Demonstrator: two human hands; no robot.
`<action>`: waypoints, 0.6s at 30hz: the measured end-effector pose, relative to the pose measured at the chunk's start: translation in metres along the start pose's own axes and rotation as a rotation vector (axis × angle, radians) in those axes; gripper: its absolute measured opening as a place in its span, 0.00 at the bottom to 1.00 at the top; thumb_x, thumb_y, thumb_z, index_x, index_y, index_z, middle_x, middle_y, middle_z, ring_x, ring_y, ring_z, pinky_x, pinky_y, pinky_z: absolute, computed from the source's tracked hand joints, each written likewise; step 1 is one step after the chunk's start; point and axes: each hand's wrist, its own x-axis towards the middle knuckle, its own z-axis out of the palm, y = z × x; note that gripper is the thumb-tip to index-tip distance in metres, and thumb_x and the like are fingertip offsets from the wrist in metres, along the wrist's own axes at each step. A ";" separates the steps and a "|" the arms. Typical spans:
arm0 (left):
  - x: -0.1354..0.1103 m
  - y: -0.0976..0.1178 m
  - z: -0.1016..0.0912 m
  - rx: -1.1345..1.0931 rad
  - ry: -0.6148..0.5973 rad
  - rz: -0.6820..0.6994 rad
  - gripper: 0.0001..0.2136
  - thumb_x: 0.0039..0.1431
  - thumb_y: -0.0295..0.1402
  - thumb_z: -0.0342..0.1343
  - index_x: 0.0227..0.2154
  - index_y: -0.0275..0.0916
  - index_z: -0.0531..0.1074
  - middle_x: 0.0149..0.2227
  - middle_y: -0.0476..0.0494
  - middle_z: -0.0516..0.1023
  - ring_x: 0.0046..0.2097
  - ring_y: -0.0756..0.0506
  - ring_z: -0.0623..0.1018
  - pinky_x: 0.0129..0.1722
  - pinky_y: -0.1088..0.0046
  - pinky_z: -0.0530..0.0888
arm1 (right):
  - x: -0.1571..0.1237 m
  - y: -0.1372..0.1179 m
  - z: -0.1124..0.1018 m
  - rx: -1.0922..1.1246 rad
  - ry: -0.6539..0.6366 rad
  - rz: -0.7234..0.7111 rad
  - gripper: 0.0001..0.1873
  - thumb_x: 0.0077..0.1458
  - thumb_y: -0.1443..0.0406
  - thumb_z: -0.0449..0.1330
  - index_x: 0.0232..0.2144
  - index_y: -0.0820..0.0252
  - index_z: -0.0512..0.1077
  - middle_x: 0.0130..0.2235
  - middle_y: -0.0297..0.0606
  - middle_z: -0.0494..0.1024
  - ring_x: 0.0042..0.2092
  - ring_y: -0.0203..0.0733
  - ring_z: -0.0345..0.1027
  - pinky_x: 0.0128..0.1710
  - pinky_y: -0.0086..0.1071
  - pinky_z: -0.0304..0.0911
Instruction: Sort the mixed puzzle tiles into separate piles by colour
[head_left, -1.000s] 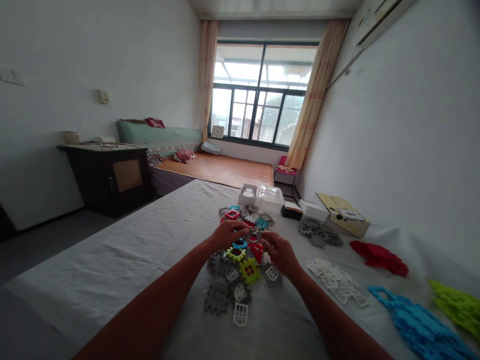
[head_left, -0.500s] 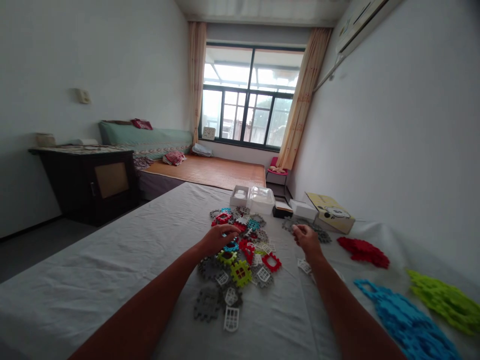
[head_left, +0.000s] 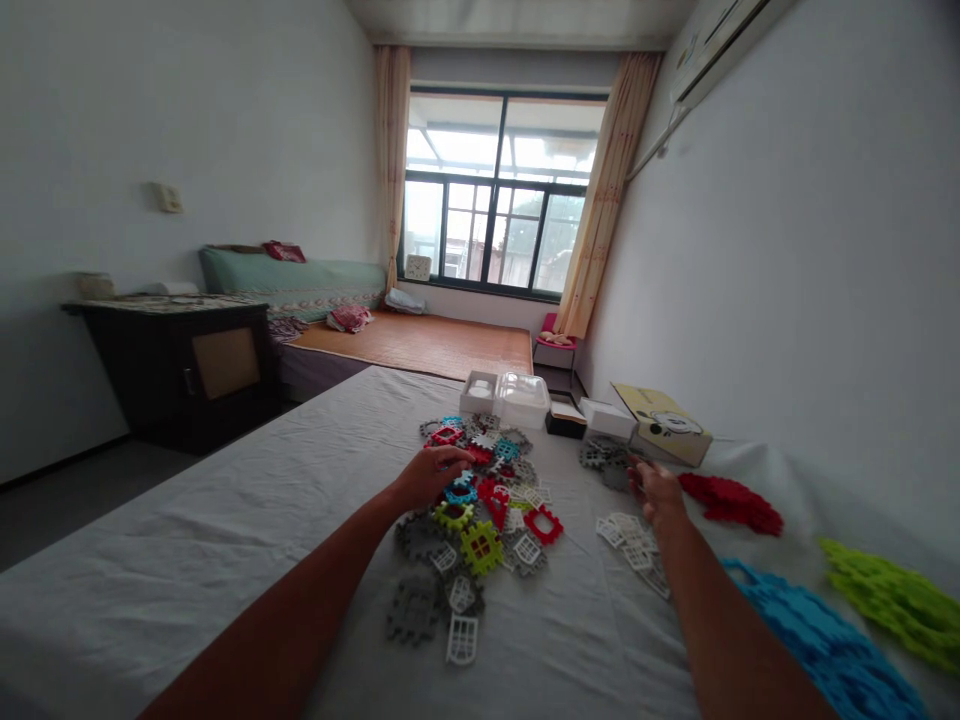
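My left hand [head_left: 431, 477] reaches over the upper left of a mixed pile of plastic interlocking pieces. Its fingers are bent together near a red piece [head_left: 478, 455]; anything between them is hidden. My right hand [head_left: 657, 492] is beside a heap of grey toothed pieces [head_left: 606, 455], fingers curled at its right edge. What they grip, if anything, is too blurred to make out. The mixed pile includes a lime-green toothed piece [head_left: 481, 547], a red frame [head_left: 543, 524], a blue piece [head_left: 460, 492] and a white lattice window piece [head_left: 462, 638].
White lattice pieces [head_left: 636, 548] lie left of my right forearm. Further right are heaps of red [head_left: 731, 503], blue [head_left: 821, 640] and lime-green pieces [head_left: 892, 597]. A clear plastic box [head_left: 523, 398], a small black box [head_left: 565, 416] and a yellow carton [head_left: 670, 422] stand along the far edge.
My right hand has moved right, from the front of the grey heap to its right edge, exposing more white lattice pieces. My left hand has shifted slightly left over the pile.
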 end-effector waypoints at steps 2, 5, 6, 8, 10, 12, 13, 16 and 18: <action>0.000 -0.001 -0.003 0.021 0.007 0.003 0.14 0.56 0.38 0.52 0.39 0.37 0.77 0.35 0.45 0.80 0.35 0.49 0.76 0.36 0.77 0.71 | -0.003 0.001 0.003 -0.008 0.012 -0.024 0.28 0.40 0.65 0.56 0.47 0.60 0.65 0.46 0.43 0.75 0.26 0.31 0.67 0.19 0.22 0.60; -0.001 -0.004 -0.009 0.062 -0.016 0.014 0.13 0.56 0.38 0.52 0.38 0.37 0.77 0.36 0.46 0.80 0.37 0.49 0.76 0.38 0.76 0.71 | -0.018 -0.002 0.015 -0.049 -0.028 -0.079 0.32 0.39 0.65 0.56 0.51 0.63 0.63 0.46 0.46 0.75 0.25 0.30 0.65 0.18 0.22 0.58; -0.001 -0.005 -0.011 0.082 -0.052 0.030 0.13 0.56 0.38 0.53 0.38 0.38 0.77 0.37 0.46 0.80 0.38 0.48 0.76 0.39 0.76 0.70 | -0.027 -0.004 0.021 -0.085 -0.083 -0.115 0.31 0.40 0.64 0.56 0.50 0.64 0.64 0.45 0.46 0.76 0.25 0.31 0.65 0.19 0.22 0.58; -0.002 -0.007 -0.015 0.131 -0.155 0.091 0.13 0.54 0.39 0.55 0.39 0.39 0.77 0.39 0.45 0.79 0.40 0.48 0.76 0.42 0.75 0.70 | -0.048 -0.010 0.033 -0.176 -0.275 -0.209 0.26 0.42 0.61 0.57 0.46 0.64 0.68 0.41 0.45 0.77 0.25 0.32 0.65 0.20 0.24 0.60; -0.003 -0.009 -0.017 0.184 -0.243 0.169 0.13 0.51 0.39 0.59 0.39 0.40 0.77 0.40 0.45 0.79 0.43 0.46 0.75 0.46 0.74 0.68 | -0.074 -0.017 0.047 -0.272 -0.548 -0.297 0.22 0.46 0.57 0.57 0.42 0.63 0.71 0.37 0.44 0.78 0.25 0.33 0.65 0.21 0.26 0.60; -0.004 -0.012 -0.017 0.231 -0.260 0.209 0.13 0.50 0.38 0.60 0.39 0.40 0.77 0.42 0.44 0.78 0.45 0.45 0.74 0.50 0.72 0.66 | -0.099 -0.022 0.061 -0.348 -0.788 -0.358 0.21 0.48 0.54 0.56 0.39 0.62 0.72 0.34 0.41 0.79 0.25 0.34 0.66 0.22 0.27 0.61; -0.004 -0.013 -0.017 0.250 -0.238 0.205 0.14 0.50 0.37 0.60 0.40 0.41 0.76 0.43 0.44 0.78 0.47 0.45 0.73 0.50 0.71 0.66 | -0.110 -0.023 0.066 -0.387 -0.872 -0.391 0.20 0.48 0.53 0.56 0.39 0.61 0.73 0.33 0.39 0.79 0.25 0.35 0.66 0.23 0.27 0.61; -0.004 -0.019 -0.016 0.294 -0.133 0.145 0.17 0.52 0.35 0.57 0.46 0.42 0.73 0.46 0.45 0.76 0.49 0.44 0.72 0.51 0.71 0.66 | -0.136 -0.021 0.077 -0.504 -0.970 -0.526 0.17 0.51 0.54 0.55 0.38 0.58 0.74 0.31 0.36 0.79 0.27 0.36 0.67 0.28 0.29 0.62; -0.004 -0.023 -0.016 0.324 -0.090 0.117 0.18 0.51 0.35 0.58 0.46 0.44 0.73 0.47 0.46 0.76 0.49 0.44 0.72 0.51 0.71 0.65 | -0.145 -0.018 0.080 -0.579 -0.986 -0.616 0.15 0.53 0.56 0.54 0.37 0.56 0.75 0.30 0.34 0.79 0.28 0.37 0.68 0.30 0.30 0.62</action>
